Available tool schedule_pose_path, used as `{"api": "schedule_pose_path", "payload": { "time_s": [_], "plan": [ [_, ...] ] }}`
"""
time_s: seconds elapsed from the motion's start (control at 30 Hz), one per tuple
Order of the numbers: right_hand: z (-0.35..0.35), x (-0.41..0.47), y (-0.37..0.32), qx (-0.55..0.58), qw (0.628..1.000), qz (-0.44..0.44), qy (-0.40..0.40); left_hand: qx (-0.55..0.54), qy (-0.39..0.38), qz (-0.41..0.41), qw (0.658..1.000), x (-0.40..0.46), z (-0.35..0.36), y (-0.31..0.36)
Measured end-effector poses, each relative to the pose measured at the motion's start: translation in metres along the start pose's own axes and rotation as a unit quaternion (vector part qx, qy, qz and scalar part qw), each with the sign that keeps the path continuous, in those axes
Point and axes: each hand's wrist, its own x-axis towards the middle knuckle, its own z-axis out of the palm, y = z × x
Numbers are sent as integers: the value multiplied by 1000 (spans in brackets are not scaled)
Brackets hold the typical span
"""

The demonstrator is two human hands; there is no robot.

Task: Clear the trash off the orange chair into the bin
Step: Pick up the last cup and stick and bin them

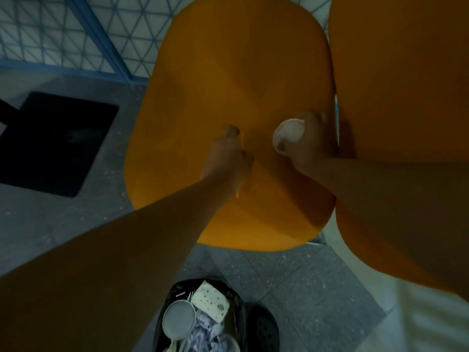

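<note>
The orange chair seat (215, 72) fills the middle of the head view. My right hand (309, 146) is over its right side and grips a small white paper cup (288, 138), whose open mouth faces left. My left hand (228, 158) is at the seat's centre, fingers curled, pinching a thin pale stick (243, 143) that lies on the seat. The bin (203, 321), lined with a black bag, stands on the floor below the seat's front edge. It holds a round grey lid, a dotted paper wrapper and crumpled paper.
A second orange chair (406, 97) stands close on the right. A black mat (55, 143) lies on the grey floor at left. A blue-framed patterned wall panel (76, 29) runs behind. A dark shoe (264, 331) is beside the bin.
</note>
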Motion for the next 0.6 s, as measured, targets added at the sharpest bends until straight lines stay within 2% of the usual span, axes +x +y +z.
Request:
{"api": "schedule_pose_path", "payload": {
  "time_s": [0.1,0.33,0.43,0.6],
  "plan": [
    [1,-11,-10,85,995,42,34,-95,-7,58,994,-20,-6,-11],
    [-7,-76,-51,154,986,1,64,-113,68,158,978,-83,-60,-36],
    [-8,-123,-56,163,985,-22,55,-132,46,196,971,-122,-81,-60],
    [15,-221,-55,133,989,-6,61,-105,-3,221,970,-195,-94,-111]
  ]
}}
